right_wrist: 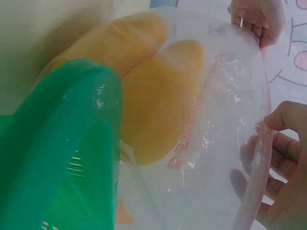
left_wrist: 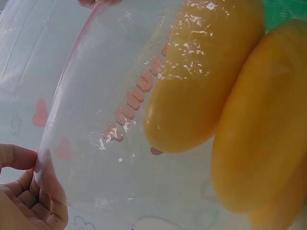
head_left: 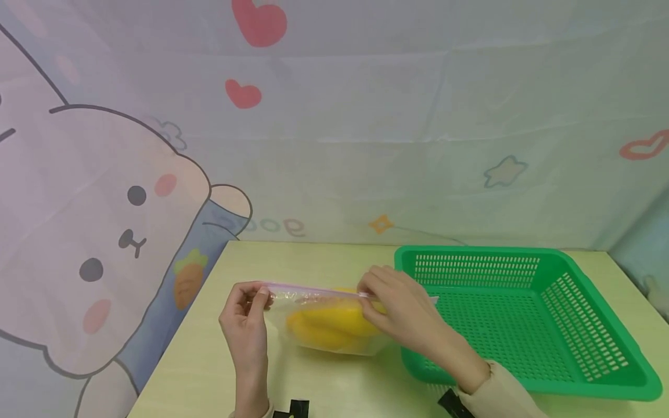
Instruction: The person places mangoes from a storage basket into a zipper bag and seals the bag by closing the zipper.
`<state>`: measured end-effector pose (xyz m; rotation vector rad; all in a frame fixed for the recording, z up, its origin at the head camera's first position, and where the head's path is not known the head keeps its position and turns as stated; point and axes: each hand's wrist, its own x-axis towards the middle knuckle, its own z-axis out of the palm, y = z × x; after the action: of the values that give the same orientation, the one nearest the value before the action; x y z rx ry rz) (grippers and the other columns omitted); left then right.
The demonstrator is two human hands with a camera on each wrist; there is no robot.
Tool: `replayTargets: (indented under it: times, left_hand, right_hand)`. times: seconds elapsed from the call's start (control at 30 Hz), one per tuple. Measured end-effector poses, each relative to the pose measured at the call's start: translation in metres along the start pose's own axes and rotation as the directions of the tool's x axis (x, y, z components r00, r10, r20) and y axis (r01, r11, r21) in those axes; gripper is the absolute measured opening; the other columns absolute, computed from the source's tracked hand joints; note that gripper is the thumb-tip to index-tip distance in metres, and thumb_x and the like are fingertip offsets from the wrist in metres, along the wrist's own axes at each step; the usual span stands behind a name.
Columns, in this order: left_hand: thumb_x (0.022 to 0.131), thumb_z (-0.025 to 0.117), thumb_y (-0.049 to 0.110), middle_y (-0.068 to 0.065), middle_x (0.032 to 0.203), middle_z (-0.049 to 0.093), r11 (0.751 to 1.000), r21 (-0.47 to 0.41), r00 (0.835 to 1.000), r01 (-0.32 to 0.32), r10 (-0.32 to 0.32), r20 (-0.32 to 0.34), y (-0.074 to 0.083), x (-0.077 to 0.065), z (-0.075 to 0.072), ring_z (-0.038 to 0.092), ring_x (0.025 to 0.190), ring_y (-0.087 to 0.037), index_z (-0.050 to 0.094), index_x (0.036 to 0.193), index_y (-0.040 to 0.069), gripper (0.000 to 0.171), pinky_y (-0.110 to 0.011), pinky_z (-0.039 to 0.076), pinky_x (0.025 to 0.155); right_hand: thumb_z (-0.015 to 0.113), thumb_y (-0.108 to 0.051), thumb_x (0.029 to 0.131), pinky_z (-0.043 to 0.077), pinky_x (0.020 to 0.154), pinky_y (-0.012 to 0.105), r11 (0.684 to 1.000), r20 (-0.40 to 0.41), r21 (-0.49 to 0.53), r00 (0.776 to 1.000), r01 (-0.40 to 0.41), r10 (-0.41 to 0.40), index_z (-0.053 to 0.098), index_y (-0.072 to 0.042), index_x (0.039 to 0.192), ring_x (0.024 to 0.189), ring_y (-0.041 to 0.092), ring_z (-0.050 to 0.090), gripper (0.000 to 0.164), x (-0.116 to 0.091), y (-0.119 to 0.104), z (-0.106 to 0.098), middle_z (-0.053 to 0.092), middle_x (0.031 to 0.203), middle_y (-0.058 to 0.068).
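Note:
A clear zip bag (head_left: 279, 325) with a pink zip strip hangs between both hands, over the table. Inside it lie several plump, elongated yellow fruits (head_left: 329, 331), which look like bananas; their exact kind is hard to tell. At the bag's left top corner, the left hand (head_left: 245, 325) pinches the strip between thumb and fingers. Farther right along the strip, the right hand (head_left: 405, 307) pinches it at a small white slider (right_wrist: 269, 128), thumb on one side and fingers behind the film. Pink lettering (left_wrist: 129, 108) on the bag is unreadable.
A green plastic basket (head_left: 559, 383) with slatted walls stands on the right of the pale table (head_left: 204, 371), close beside the bag and under the right forearm. Behind the table hangs a printed cloth (head_left: 355, 174) with hearts and a cartoon animal.

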<state>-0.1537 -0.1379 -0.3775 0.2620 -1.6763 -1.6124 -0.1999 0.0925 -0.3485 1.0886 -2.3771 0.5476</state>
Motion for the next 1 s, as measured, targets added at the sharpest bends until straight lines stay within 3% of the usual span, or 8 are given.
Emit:
replayTargets:
  times: [1.0]
  left_hand:
    - [0.091, 0.055, -0.002, 0.006, 0.069, 0.058, 1.0, 0.023, 1.0, 0.007, -0.007, -0.009, -0.003, 0.001, -0.002, 0.055, 0.064, -0.009, 0.063, 0.089, -0.006, 0.009, -0.017, 0.048, 0.061]
  right_hand:
    - [0.06, -0.019, 0.09, 0.045, 0.067, 0.022, 1.0, -0.013, -0.023, 1.0, -0.004, 0.003, 0.063, -0.021, 0.091, 0.079, 0.006, 0.053, 0.004, -0.016, 0.012, -0.013, 0.06, 0.088, -0.011]
